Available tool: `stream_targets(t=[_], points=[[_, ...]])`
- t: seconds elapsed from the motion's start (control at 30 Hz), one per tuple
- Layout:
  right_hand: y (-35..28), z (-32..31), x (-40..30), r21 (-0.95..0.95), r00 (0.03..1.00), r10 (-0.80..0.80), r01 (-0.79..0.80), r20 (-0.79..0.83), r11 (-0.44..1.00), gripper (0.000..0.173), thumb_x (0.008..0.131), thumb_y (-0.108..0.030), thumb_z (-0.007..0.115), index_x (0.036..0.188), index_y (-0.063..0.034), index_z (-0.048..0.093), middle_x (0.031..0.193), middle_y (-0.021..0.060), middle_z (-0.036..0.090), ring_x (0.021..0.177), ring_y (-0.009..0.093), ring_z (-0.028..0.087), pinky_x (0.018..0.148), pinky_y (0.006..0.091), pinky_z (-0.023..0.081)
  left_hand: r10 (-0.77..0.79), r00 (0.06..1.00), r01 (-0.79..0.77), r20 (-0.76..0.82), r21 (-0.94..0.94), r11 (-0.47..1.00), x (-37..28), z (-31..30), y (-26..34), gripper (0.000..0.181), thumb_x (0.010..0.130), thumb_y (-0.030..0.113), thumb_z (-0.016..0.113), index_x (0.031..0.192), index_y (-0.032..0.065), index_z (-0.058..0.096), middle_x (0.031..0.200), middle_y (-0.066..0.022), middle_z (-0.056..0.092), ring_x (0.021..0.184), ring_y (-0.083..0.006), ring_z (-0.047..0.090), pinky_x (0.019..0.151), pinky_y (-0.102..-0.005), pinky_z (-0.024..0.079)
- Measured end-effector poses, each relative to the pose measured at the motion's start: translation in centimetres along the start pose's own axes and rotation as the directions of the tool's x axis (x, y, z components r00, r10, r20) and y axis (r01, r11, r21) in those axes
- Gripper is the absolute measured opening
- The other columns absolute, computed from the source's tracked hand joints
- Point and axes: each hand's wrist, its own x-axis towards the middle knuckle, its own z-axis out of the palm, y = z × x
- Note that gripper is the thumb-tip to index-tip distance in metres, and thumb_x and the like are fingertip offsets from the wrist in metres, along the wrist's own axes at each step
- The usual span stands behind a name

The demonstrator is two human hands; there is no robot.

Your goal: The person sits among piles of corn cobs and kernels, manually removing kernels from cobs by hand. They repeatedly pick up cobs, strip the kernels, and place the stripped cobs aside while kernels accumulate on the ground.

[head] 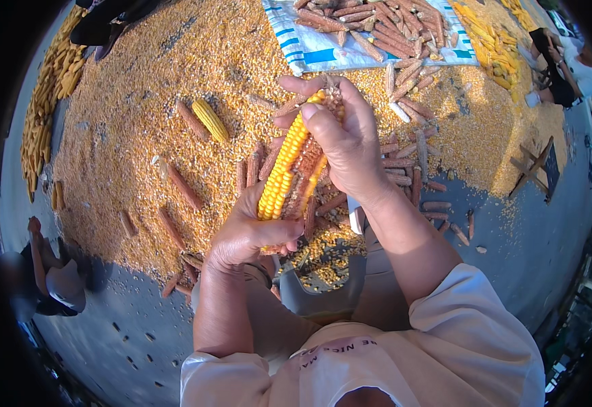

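Note:
A partly shelled ear of yellow corn [286, 168] is tilted between my two hands, its reddish cob bare along the right side. My left hand [250, 229] grips its lower end, thumb across the front. At the upper end my right hand [346, 137] is closed around it, with the thumb pressed on the kernels near the tip. Below the ear, between my knees, a dark plastic container [316, 300] has loose kernels around and on it. Bare cobs [331, 203] lie just beyond my hands.
Loose kernels [138, 117] spread widely over the grey ground. A whole ear [210, 120] lies ahead on the left. Many bare cobs [397, 25] are piled on a white and blue woven sheet [321, 56]. A wooden stool [535, 168] is at right. People sit at left [54, 274] and right [565, 66].

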Motion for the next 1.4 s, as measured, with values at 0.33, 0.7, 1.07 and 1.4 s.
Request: stream_targets(t=[0.33, 0.7, 1.07, 1.4], points=[[-1.4, -0.1, -0.5, -0.030, 0.997, 0.072, -0.071, 0.024, 0.997, 0.035, 0.083, -0.020, 0.061, 0.110, -0.0041, 0.044, 0.112, 0.0172, 0.053, 0.092, 0.022, 0.060, 0.084, 0.0392, 0.051, 0.049, 0.998, -0.044, -0.040, 0.116, 0.992, 0.3, -0.3, 0.5, 0.044, 0.059, 0.003, 0.070, 0.099, -0.0054, 0.055, 0.067, -0.0076, 0.059, 0.048, -0.0145, 0.056, 0.045, -0.0232, 0.044], [-1.2, -1.1, -0.3, 0.056, 0.971, 0.131, -0.145, 0.201, 0.988, 0.047, 0.084, -0.012, 0.059, 0.124, -0.0064, 0.036, 0.120, 0.0140, 0.048, 0.108, 0.027, 0.054, 0.090, 0.0415, 0.047, 0.024, 0.999, -0.022, -0.029, 0.057, 0.998, 0.0, -1.1, 0.9, 0.040, 0.056, 0.004, 0.070, 0.093, -0.0046, 0.057, 0.066, -0.0087, 0.060, 0.048, -0.0171, 0.057, 0.048, -0.0267, 0.046], [-0.4, 0.1, -0.3, -0.117, 0.982, 0.160, -0.147, 0.102, 0.982, 0.065, 0.078, -0.002, 0.065, 0.128, -0.0124, 0.026, 0.113, 0.0140, 0.044, 0.099, 0.022, 0.056, 0.086, 0.0338, 0.047, 0.008, 0.999, -0.005, -0.034, 0.098, 0.995, 0.4, -1.0, 0.9, 0.039, 0.061, 0.004, 0.070, 0.096, -0.0026, 0.056, 0.066, -0.0061, 0.059, 0.048, -0.0140, 0.057, 0.045, -0.0236, 0.043], [-0.4, 0.3, -0.1, -0.036, 0.979, 0.199, -0.197, 0.037, 0.980, 0.078, 0.079, -0.002, 0.061, 0.139, -0.0147, 0.014, 0.137, 0.0235, 0.026, 0.112, 0.034, 0.051, 0.095, 0.0441, 0.042, 0.103, 0.992, -0.090, -0.071, 0.161, 0.983, 0.9, -0.4, 0.9, 0.040, 0.068, 0.002, 0.068, 0.105, 0.0009, 0.052, 0.066, -0.0026, 0.059, 0.050, -0.0101, 0.056, 0.043, -0.0209, 0.043]])
